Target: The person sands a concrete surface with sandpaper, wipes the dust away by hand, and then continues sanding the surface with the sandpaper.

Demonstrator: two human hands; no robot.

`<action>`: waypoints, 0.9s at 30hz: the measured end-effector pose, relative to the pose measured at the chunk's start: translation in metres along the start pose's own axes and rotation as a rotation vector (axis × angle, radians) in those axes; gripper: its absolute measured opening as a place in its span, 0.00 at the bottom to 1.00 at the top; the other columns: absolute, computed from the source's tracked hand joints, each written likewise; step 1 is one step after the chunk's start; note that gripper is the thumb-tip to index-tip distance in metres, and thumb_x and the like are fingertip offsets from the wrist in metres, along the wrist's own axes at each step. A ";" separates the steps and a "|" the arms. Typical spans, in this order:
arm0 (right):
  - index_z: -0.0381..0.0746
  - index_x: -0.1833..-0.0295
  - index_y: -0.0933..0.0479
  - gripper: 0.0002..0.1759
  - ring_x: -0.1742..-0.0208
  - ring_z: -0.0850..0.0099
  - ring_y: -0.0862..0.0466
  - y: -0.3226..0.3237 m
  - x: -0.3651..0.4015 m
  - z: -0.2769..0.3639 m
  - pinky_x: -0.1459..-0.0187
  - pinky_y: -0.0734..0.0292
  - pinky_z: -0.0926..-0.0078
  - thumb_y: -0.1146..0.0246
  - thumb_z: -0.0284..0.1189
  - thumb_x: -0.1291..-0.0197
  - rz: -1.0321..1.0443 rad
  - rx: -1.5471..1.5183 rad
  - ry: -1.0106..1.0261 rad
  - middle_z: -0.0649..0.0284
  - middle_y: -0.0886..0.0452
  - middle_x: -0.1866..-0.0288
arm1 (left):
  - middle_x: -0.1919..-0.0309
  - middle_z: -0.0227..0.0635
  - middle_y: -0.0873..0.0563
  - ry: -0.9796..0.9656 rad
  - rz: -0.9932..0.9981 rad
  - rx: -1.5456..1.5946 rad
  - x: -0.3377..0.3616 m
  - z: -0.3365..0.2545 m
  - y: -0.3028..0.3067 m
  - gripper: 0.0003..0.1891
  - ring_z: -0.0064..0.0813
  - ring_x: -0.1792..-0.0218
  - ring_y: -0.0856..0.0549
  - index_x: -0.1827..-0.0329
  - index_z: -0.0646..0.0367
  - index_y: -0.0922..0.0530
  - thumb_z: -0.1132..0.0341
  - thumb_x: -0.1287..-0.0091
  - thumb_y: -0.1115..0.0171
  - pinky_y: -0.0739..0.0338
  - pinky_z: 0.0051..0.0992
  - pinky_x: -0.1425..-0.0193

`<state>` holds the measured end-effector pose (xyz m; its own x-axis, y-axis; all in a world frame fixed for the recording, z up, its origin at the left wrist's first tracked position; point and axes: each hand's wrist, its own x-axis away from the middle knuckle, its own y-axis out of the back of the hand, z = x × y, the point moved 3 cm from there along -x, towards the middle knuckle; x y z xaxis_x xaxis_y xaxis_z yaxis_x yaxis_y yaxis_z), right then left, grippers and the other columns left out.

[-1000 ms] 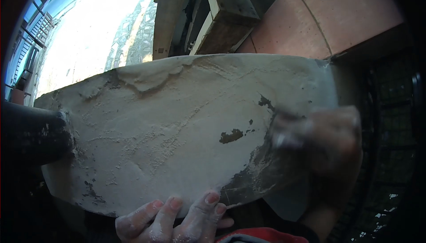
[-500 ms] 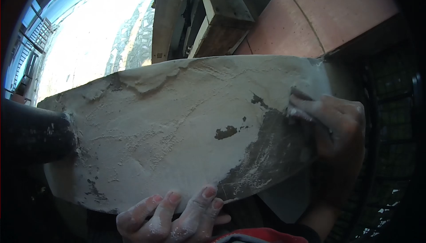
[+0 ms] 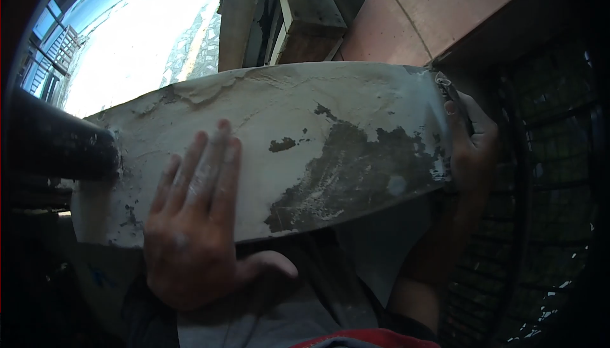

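A long curved panel (image 3: 356, 87) lies across the view, coated in pale, powdery filler. Dark bare patches (image 3: 343, 164) show through on its right half, and ridges of filler run along its far edge. My left hand (image 3: 194, 221) is laid flat on the panel's left half, fingers stretched out and thumb apart. White dust covers its fingers. At the panel's right end, my right hand (image 3: 473, 129) is closed on a thin, folded, dark grey sheet (image 3: 443, 87) that looks like sandpaper. Part of the sheet is hidden by the fingers.
A thick black pipe (image 3: 63, 138) meets the panel's left end. Behind stand a wooden box-like frame (image 3: 311, 18) and pinkish floor tiles (image 3: 438, 11). Bright paving (image 3: 133, 43) lies at the upper left. A dark metal grille (image 3: 546, 157) is on the right.
My left hand has gone from the near edge onto the panel's face and flattened. My right hand has moved outward to the right end. The panel appears higher in view.
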<state>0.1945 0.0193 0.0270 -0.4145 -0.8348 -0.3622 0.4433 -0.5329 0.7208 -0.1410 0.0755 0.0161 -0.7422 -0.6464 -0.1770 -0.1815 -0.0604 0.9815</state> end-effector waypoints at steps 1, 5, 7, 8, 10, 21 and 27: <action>0.33 0.41 0.15 0.16 0.48 0.70 0.13 0.002 0.002 0.000 0.43 0.22 0.71 0.36 0.32 0.23 -0.085 -0.036 0.014 0.54 0.09 0.52 | 0.20 0.63 0.34 0.034 0.061 -0.012 0.002 0.001 0.000 0.71 0.63 0.21 0.32 0.19 0.73 0.40 0.10 0.46 0.54 0.37 0.59 0.19; 0.31 0.41 0.15 0.16 0.50 0.71 0.14 0.008 0.008 -0.012 0.46 0.22 0.72 0.36 0.32 0.23 -0.363 -0.174 0.055 0.55 0.10 0.55 | 0.20 0.66 0.37 0.057 0.077 -0.057 -0.003 0.000 -0.002 0.74 0.63 0.19 0.36 0.17 0.73 0.45 0.08 0.47 0.64 0.46 0.56 0.15; 0.31 0.43 0.15 0.16 0.55 0.74 0.15 0.009 0.011 -0.012 0.51 0.23 0.74 0.37 0.33 0.22 -0.390 -0.177 0.112 0.57 0.11 0.58 | 0.20 0.67 0.37 0.133 0.045 -0.081 -0.030 -0.028 -0.011 0.70 0.63 0.19 0.36 0.17 0.73 0.44 0.10 0.43 0.62 0.47 0.55 0.14; 0.30 0.45 0.15 0.17 0.59 0.77 0.17 0.011 0.011 -0.011 0.56 0.24 0.77 0.38 0.34 0.21 -0.434 -0.161 0.160 0.60 0.13 0.60 | 0.21 0.69 0.36 0.184 0.007 -0.096 -0.047 -0.050 -0.018 0.67 0.63 0.19 0.36 0.18 0.73 0.43 0.13 0.38 0.59 0.48 0.54 0.14; 0.30 0.52 0.17 0.17 0.67 0.79 0.22 0.016 0.016 -0.020 0.63 0.28 0.79 0.41 0.35 0.20 -0.566 -0.393 0.155 0.62 0.18 0.65 | 0.22 0.69 0.35 -0.233 -0.085 0.369 -0.098 -0.130 -0.041 0.59 0.60 0.19 0.36 0.24 0.82 0.37 0.23 0.30 0.50 0.44 0.51 0.14; 0.33 0.60 0.29 0.16 0.81 0.84 0.44 0.028 0.014 -0.028 0.79 0.50 0.84 0.47 0.33 0.18 -0.751 -0.855 0.325 0.71 0.39 0.75 | 0.15 0.51 0.41 0.579 0.042 -0.034 -0.019 -0.010 -0.008 0.50 0.48 0.14 0.44 0.14 0.60 0.44 0.26 0.23 0.65 0.53 0.48 0.11; 0.23 0.35 0.27 0.20 0.68 0.79 0.30 0.021 0.017 -0.036 0.62 0.33 0.81 0.42 0.30 0.20 -0.816 -0.683 0.278 0.63 0.25 0.67 | 0.22 0.60 0.31 -0.035 0.127 0.256 -0.130 -0.139 -0.036 0.49 0.54 0.19 0.34 0.22 0.73 0.35 0.30 0.22 0.56 0.43 0.46 0.14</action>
<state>0.2258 -0.0115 0.0147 -0.6276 -0.1535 -0.7633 0.4993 -0.8315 -0.2434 0.0515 0.0562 0.0133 -0.7904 -0.6096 -0.0610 -0.2399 0.2163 0.9464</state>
